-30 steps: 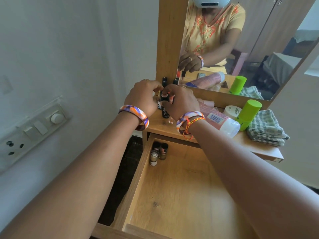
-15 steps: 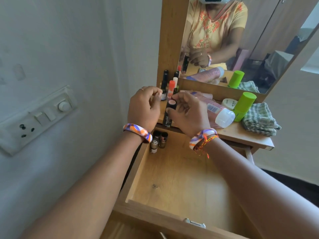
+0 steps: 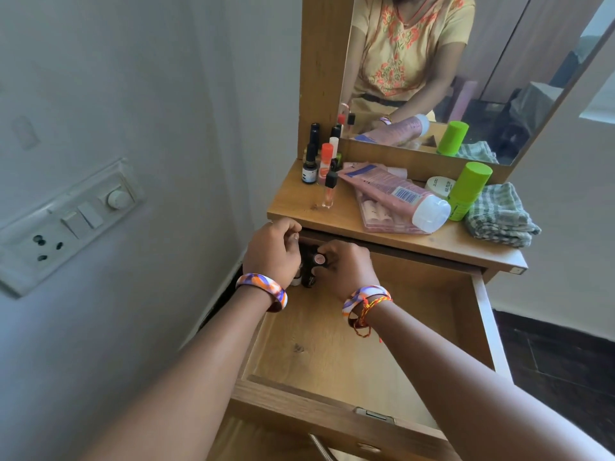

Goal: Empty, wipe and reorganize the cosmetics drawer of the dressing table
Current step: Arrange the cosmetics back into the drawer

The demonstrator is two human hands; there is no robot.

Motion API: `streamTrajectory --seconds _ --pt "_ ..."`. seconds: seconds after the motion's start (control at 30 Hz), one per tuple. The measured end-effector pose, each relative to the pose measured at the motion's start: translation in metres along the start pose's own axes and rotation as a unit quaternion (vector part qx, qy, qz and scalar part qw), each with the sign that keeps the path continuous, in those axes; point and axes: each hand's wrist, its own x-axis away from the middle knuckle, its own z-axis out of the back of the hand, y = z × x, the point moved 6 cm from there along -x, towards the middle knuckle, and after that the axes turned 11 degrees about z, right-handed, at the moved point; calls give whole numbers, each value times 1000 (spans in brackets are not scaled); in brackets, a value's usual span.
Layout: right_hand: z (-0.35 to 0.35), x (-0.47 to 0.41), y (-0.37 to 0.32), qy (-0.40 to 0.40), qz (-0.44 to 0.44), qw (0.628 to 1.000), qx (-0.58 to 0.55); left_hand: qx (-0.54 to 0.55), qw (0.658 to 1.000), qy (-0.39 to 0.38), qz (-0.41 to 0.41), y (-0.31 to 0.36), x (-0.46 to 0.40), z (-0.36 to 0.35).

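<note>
Now both hands' grip, left hand (image 3: pixel 271 252) and right hand (image 3: pixel 347 266), around small dark bottles (image 3: pixel 311 266) in the drawer (image 3: pixel 466 314) corner.

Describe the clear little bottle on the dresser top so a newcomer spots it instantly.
Start at the mirror and drop to the dressing table top below its left edge. The clear vial stands upright, nearest the front of the bottle cluster: black cap, see-through body, unlike the dark bottles behind it.

Swirled bangles (image 3: pixel 263 291) — red wrist thread (image 3: pixel 367 311)
</note>
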Motion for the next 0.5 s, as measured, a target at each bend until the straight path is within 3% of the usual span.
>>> streamTrajectory --seconds 0.5 --pt "-4 -1 -3 -2 -12 1000 7 -45 998 9 -44 9 -1 10"
